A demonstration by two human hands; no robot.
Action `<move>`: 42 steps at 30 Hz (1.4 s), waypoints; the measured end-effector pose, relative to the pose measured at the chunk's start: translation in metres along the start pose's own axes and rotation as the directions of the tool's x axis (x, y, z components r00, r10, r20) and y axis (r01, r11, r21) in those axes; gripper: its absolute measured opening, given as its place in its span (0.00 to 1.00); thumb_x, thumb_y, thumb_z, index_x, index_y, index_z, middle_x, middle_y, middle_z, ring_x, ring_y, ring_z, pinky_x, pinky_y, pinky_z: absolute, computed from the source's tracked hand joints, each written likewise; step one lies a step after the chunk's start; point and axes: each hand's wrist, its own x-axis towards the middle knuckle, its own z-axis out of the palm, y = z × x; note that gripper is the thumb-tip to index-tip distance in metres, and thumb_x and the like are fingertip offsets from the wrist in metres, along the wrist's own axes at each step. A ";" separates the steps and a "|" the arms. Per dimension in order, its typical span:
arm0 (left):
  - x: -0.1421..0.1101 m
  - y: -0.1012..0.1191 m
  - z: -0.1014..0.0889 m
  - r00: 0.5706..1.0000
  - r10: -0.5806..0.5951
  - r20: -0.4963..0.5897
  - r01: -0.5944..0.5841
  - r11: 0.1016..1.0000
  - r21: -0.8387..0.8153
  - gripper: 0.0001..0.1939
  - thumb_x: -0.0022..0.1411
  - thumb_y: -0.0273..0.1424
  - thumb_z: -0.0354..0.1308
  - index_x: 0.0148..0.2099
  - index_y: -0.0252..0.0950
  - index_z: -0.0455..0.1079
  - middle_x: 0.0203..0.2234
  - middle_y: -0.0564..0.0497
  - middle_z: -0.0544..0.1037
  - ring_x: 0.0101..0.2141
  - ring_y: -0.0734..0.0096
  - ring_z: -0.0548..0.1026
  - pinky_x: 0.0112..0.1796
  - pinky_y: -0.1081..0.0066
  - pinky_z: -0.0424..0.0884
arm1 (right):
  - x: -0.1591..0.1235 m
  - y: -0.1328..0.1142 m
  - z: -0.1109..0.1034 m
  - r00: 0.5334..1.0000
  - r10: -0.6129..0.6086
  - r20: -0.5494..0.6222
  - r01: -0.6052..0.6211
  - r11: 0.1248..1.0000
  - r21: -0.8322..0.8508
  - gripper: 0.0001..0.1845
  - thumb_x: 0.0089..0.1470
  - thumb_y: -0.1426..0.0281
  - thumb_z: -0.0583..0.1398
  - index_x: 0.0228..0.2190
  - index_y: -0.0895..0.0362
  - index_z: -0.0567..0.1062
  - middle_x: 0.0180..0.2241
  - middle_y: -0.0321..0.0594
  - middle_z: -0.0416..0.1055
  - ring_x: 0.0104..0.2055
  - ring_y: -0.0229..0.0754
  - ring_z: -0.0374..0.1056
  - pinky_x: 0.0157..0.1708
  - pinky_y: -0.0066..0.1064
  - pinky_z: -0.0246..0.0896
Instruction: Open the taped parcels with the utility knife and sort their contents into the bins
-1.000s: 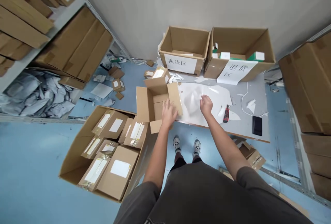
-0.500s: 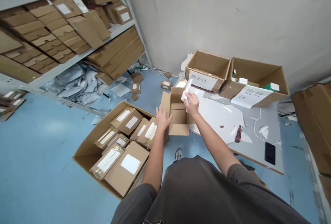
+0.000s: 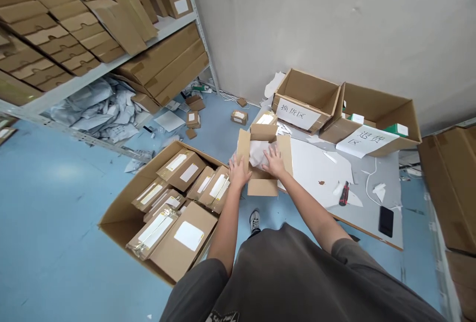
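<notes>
A small open cardboard box stands at the near left corner of the grey table, its flaps up. My left hand rests on the box's left wall, fingers spread along the flap. My right hand lies flat inside the box, fingers apart, pressing down on crumpled white paper that fills the inside.
A large floor carton of labelled parcels sits left of the table. Two open labelled cartons stand at the table's far edge. A red-handled knife, a cable and a black phone lie on the table. Shelving with flat cardboard is at left.
My right hand carried the white paper from the table over to the box and has pushed it down inside. My left hand shifted along the box's left side. The view turned left.
</notes>
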 end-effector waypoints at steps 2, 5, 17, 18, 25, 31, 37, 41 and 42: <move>-0.001 0.003 0.002 1.000 0.004 -0.006 -0.004 0.999 0.046 0.54 0.58 0.44 0.74 0.80 0.40 0.57 0.81 0.34 0.41 0.78 0.27 0.45 0.71 0.35 0.56 | -0.018 0.014 0.002 0.997 0.073 -0.027 -0.075 0.996 -0.048 0.47 0.65 0.55 0.65 0.77 0.50 0.57 0.81 0.54 0.38 0.82 0.70 0.31 0.74 0.68 0.36; 0.000 0.005 0.009 0.997 -0.072 0.002 0.071 0.994 0.084 0.56 0.56 0.46 0.74 0.81 0.41 0.56 0.81 0.31 0.41 0.76 0.25 0.49 0.68 0.33 0.59 | -0.040 0.028 0.014 0.968 0.249 0.045 -0.245 0.967 -0.075 0.50 0.65 0.51 0.65 0.79 0.49 0.53 0.81 0.58 0.36 0.81 0.74 0.32 0.71 0.73 0.41; -0.015 0.012 0.017 0.999 0.032 0.028 -0.031 0.999 -0.018 0.50 0.65 0.46 0.65 0.82 0.43 0.51 0.79 0.31 0.49 0.72 0.27 0.60 0.65 0.38 0.65 | -0.078 0.044 0.029 0.928 0.371 0.002 -0.371 0.928 0.030 0.48 0.64 0.61 0.62 0.79 0.43 0.51 0.82 0.49 0.36 0.76 0.76 0.47 0.62 0.65 0.64; -0.015 0.020 0.015 0.998 0.057 0.030 -0.057 0.998 -0.010 0.50 0.65 0.46 0.65 0.82 0.43 0.51 0.79 0.31 0.49 0.72 0.26 0.60 0.66 0.37 0.64 | -0.086 0.048 0.023 0.924 0.383 -0.025 -0.382 0.924 0.030 0.47 0.64 0.61 0.62 0.79 0.43 0.52 0.81 0.49 0.38 0.76 0.78 0.47 0.62 0.65 0.64; -0.017 0.136 0.017 0.948 0.308 0.085 -0.311 0.950 0.015 0.49 0.62 0.41 0.67 0.82 0.48 0.54 0.80 0.35 0.48 0.69 0.24 0.64 0.63 0.36 0.68 | -0.175 0.108 -0.030 0.798 0.567 -0.206 -0.567 0.821 0.066 0.46 0.64 0.61 0.62 0.78 0.41 0.55 0.81 0.49 0.41 0.76 0.82 0.43 0.61 0.69 0.62; -0.066 0.291 0.079 0.774 0.600 0.204 -0.621 0.782 0.053 0.47 0.64 0.41 0.66 0.81 0.49 0.56 0.79 0.35 0.45 0.66 0.27 0.66 0.62 0.38 0.69 | -0.323 0.190 -0.047 0.527 0.807 -0.267 -0.791 0.580 0.193 0.42 0.66 0.61 0.62 0.77 0.40 0.59 0.81 0.46 0.42 0.76 0.81 0.44 0.61 0.66 0.61; -0.198 0.446 0.184 0.463 0.790 0.402 -0.860 0.511 -0.014 0.48 0.64 0.40 0.67 0.81 0.47 0.55 0.79 0.34 0.46 0.69 0.27 0.63 0.63 0.38 0.67 | -0.527 0.252 -0.027 0.152 0.964 -0.217 -0.945 0.206 0.253 0.41 0.68 0.60 0.60 0.77 0.40 0.58 0.81 0.46 0.41 0.75 0.80 0.45 0.61 0.65 0.61; -0.300 0.510 0.251 0.260 0.813 0.520 -0.937 0.342 -0.066 0.47 0.65 0.38 0.66 0.82 0.44 0.53 0.79 0.32 0.45 0.72 0.29 0.60 0.66 0.42 0.64 | -0.649 0.260 0.003 -0.048 0.989 -0.143 -0.965 -0.009 0.263 0.40 0.68 0.59 0.59 0.77 0.41 0.58 0.81 0.46 0.42 0.75 0.80 0.46 0.60 0.63 0.63; -0.325 0.521 0.266 0.208 0.811 0.547 -0.949 0.302 -0.087 0.47 0.66 0.38 0.66 0.82 0.44 0.53 0.79 0.33 0.44 0.72 0.30 0.60 0.66 0.42 0.64 | -0.676 0.258 0.012 -0.097 0.988 -0.124 -0.961 -0.061 0.269 0.40 0.68 0.60 0.59 0.77 0.41 0.58 0.81 0.47 0.43 0.75 0.80 0.46 0.60 0.63 0.63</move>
